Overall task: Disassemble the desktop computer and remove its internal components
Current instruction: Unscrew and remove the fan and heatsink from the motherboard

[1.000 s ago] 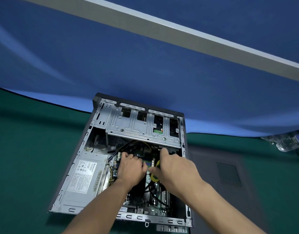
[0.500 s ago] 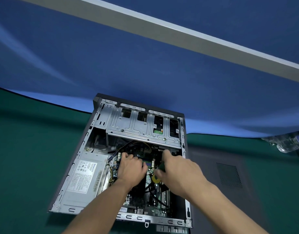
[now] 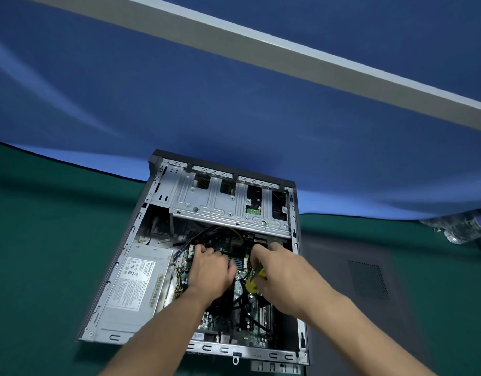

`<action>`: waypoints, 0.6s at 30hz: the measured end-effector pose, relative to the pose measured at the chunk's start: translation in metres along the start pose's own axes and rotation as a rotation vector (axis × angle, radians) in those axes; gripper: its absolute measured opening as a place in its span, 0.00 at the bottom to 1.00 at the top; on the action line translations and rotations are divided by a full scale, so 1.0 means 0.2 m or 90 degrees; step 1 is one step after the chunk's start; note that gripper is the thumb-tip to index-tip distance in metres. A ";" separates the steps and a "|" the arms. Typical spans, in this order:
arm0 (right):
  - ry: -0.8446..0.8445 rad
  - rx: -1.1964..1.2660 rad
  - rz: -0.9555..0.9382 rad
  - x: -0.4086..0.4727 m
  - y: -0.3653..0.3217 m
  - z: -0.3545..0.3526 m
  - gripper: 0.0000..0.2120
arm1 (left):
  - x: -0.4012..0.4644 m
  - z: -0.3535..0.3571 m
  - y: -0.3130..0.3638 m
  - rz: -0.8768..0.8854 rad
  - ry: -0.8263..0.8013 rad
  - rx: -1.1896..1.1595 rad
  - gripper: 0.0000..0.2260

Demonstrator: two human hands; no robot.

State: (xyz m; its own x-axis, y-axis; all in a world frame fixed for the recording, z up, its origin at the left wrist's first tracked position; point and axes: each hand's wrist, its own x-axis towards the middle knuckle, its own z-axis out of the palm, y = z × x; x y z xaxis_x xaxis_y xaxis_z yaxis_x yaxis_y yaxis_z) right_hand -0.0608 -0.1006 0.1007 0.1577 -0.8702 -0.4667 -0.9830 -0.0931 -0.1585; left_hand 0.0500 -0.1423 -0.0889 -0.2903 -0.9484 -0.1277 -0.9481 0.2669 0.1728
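Observation:
The open desktop case lies on its side on a green table. My left hand reaches into the case over the motherboard. Its fingers bend down among the connectors at the board's far edge, and what they touch is hidden. My right hand is beside it and grips a yellow-green handled screwdriver against the palm. Its forefinger points down just under the drive cage. Black cables run over the board between my wrists.
A grey power supply fills the case's near left corner. A dark side panel with a vent grille lies flat right of the case. Blurred plastic bottles stand at the far right. A blue cloth wall rises behind.
My right hand has shifted slightly inside the case, and its forefinger has drawn a little to the left. The left hand has hardly moved.

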 end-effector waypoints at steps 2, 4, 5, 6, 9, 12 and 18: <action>0.016 -0.016 0.057 0.01 0.00 0.01 0.10 | 0.00 0.00 0.00 -0.002 0.000 0.001 0.20; 0.035 -0.053 0.097 0.02 0.00 0.01 0.14 | -0.01 0.00 0.00 -0.002 0.000 0.004 0.21; 0.043 -0.053 0.081 0.02 0.01 0.00 0.13 | -0.01 0.00 0.00 -0.002 0.000 0.005 0.21; 0.044 -0.034 0.039 0.02 0.01 0.01 0.09 | 0.00 0.00 0.00 -0.002 -0.003 0.003 0.21; 0.032 0.023 -0.076 0.00 0.00 0.02 0.08 | 0.00 0.00 0.00 0.002 -0.018 -0.006 0.20; 0.073 0.072 0.031 0.01 0.00 0.02 0.11 | 0.00 0.00 0.00 0.000 -0.012 -0.004 0.20; 0.075 0.100 -0.043 -0.02 0.00 0.04 0.08 | 0.00 0.00 0.00 -0.003 -0.006 -0.015 0.19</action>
State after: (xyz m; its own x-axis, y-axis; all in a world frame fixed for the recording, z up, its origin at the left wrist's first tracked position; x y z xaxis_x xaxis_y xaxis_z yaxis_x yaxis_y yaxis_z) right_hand -0.0601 -0.0937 0.0944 0.2016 -0.9162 -0.3464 -0.9424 -0.0850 -0.3236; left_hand 0.0501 -0.1430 -0.0900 -0.2871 -0.9479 -0.1381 -0.9463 0.2582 0.1945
